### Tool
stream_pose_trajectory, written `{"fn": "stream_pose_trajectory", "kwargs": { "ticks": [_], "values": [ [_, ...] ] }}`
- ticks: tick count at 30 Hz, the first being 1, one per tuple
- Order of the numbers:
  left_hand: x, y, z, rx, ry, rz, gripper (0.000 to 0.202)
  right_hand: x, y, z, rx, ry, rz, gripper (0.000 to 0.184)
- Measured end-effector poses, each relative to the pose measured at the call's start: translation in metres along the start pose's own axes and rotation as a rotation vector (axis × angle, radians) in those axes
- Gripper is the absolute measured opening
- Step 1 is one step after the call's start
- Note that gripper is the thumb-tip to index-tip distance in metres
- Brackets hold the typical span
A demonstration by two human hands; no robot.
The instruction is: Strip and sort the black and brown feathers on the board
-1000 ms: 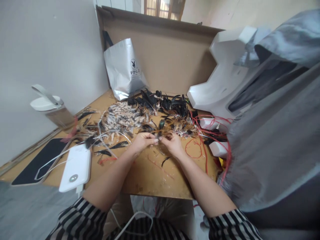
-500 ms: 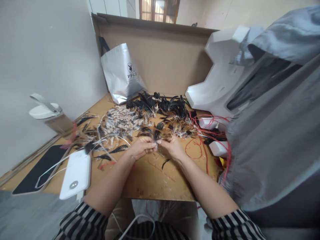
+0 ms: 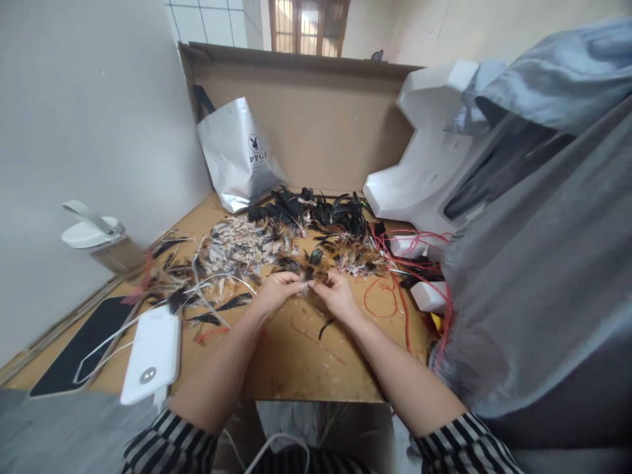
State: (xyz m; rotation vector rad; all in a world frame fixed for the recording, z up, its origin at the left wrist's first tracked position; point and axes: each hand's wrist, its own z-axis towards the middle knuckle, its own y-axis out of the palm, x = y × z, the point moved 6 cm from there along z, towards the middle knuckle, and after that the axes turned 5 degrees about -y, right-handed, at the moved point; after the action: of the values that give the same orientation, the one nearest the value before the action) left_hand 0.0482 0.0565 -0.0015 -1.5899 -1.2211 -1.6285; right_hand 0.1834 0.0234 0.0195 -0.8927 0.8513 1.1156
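Head camera view: a person's left hand [image 3: 276, 293] and right hand [image 3: 338, 295] meet fingertip to fingertip over a bare brown fibreboard tabletop [image 3: 306, 359], both pinched shut on a small bunch of brown-and-black feathers [image 3: 310, 268] held just above the board near its middle. Bare forearms run back to black-and-white striped sleeves [image 3: 170, 444] at the lower edge.

Just beyond the fingers lies a loose heap of brown-gold feathers [image 3: 355, 258]; behind it sits a pile of glossy black feathers [image 3: 316, 212], and to the left a spread of pale speckled feathers [image 3: 237, 240]. Tangled red thread [image 3: 395, 289] loops across the board to the right of the hands, running among small white rectangular blocks [image 3: 428, 296].

To the left, a white slab-shaped power bank [image 3: 151, 354] rests at the front edge with a white cable [image 3: 113, 332] curling from it, beside a flat black tablet [image 3: 81, 342]. A clear jug with a white lid [image 3: 101, 240] stands against the pale grey wall [image 3: 89, 112].

At the back, a silver paper bag printed "PPGZ" [image 3: 239, 155] leans on an upright brown cardboard panel [image 3: 326, 118]. A moulded white foam packing piece [image 3: 424, 164] stands to the right, and grey cloth [image 3: 543, 250] fills the right side. White wall tiles and a wood-framed window [image 3: 309, 26] show above the panel.
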Motion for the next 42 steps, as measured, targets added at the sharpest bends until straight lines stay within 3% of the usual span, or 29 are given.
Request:
{"fn": "stream_pose_trajectory", "kwargs": {
  "ticks": [6,10,15,20,28,32,42],
  "values": [
    [-0.001,0.004,-0.002,-0.029,-0.004,-0.105,0.021,-0.008,0.003,-0.003,0.000,0.009,0.161,0.021],
    [0.005,0.003,-0.002,0.037,0.034,-0.025,0.022,-0.004,0.006,-0.005,0.027,0.096,0.261,0.025],
    [0.010,0.002,-0.002,0.086,0.087,0.049,0.023,0.004,0.004,-0.004,0.086,0.160,0.227,0.030],
    [0.006,0.004,0.001,0.050,0.079,0.025,0.026,0.006,0.005,-0.003,0.128,0.216,0.384,0.028],
    [-0.004,0.007,0.001,-0.026,-0.038,-0.194,0.020,0.010,0.016,-0.004,0.042,0.276,0.611,0.024],
    [-0.006,0.006,0.001,-0.025,-0.079,-0.120,0.023,0.006,0.015,-0.003,0.035,0.250,0.578,0.027],
    [-0.002,-0.004,0.003,0.060,0.044,0.047,0.019,-0.001,0.009,-0.002,0.064,0.148,0.317,0.033]
  ]
}}
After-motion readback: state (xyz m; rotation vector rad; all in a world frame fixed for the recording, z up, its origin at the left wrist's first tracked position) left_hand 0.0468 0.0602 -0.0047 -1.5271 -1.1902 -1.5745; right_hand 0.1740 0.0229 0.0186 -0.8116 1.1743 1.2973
